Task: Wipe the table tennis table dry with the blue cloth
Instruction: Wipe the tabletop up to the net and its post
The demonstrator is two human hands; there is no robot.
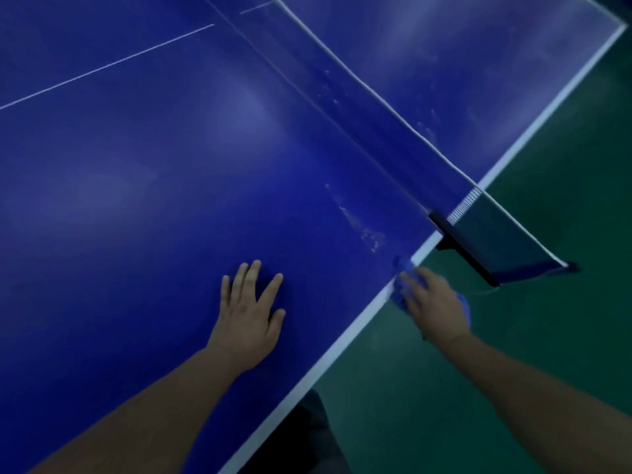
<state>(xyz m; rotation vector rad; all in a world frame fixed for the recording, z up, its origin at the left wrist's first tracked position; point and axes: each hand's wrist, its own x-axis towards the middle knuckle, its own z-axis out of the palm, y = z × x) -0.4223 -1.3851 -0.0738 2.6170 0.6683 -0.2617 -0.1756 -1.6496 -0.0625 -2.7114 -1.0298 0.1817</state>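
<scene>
Left hand (251,316) lies palm down on the blue tabletop (154,200), near side, a bit in from the white edge line (342,347). Its fingers (253,271) are straight and spread wide, holding nothing and pointing toward the far side.

Right hand (434,307) is at the right edge of the tabletop, mostly out over the green floor (547,336), and holds the blue cloth (398,292). The cloth is bunched under the hand. One part sticks out past the fingertips onto the white edge line, and another part shows behind the palm on the right side. The right fingers (410,280) lie over the top of the cloth, slightly bent and close together, gripping it. Motion blur hides the thumb.

The cloth touches the tabletop right at the edge, just near of the net clamp (461,248) and close to it, and well apart from the left hand.

Pale wet smears (366,230) run on the tabletop from just far of the cloth toward the net (342,90), with more specks along the net's base. The net crosses diagonally from far centre to the right edge. A thin white centre line (102,68) is on the far left. Dark clothing (301,436) shows at the bottom edge below the table's rim.
</scene>
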